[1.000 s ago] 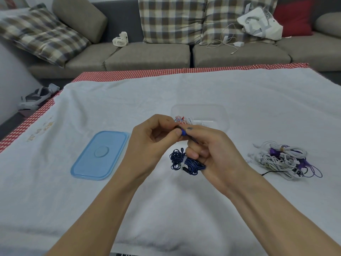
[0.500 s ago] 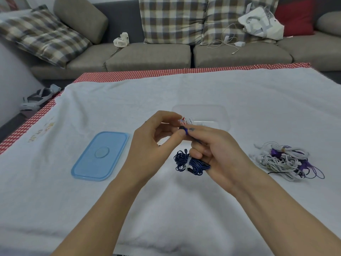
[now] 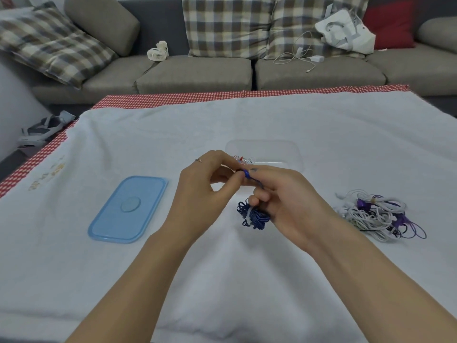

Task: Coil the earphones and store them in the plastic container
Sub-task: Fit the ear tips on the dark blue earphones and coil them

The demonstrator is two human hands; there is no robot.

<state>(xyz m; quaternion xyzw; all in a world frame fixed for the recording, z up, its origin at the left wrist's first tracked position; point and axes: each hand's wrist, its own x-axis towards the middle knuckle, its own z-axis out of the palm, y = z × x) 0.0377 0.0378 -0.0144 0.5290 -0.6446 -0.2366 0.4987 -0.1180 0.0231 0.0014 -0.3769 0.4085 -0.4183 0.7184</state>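
Head view: two hands are seen at centre. One dark blue earphone bundle [image 3: 252,215], a tangled coil with no clear long axis, is gripped in the right hand [image 3: 284,201]; its earbud is pinched by the left hand [image 3: 205,189]. One blue lid [image 3: 128,209] lies at nine o'clock, one white-and-purple cable heap [image 3: 378,214] at three, one clear plastic container [image 3: 264,154] at twelve.

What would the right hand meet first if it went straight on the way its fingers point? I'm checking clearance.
Probably the left hand: the right hand points leftward at it, fingertips nearly touching around the dark blue earphone cable.
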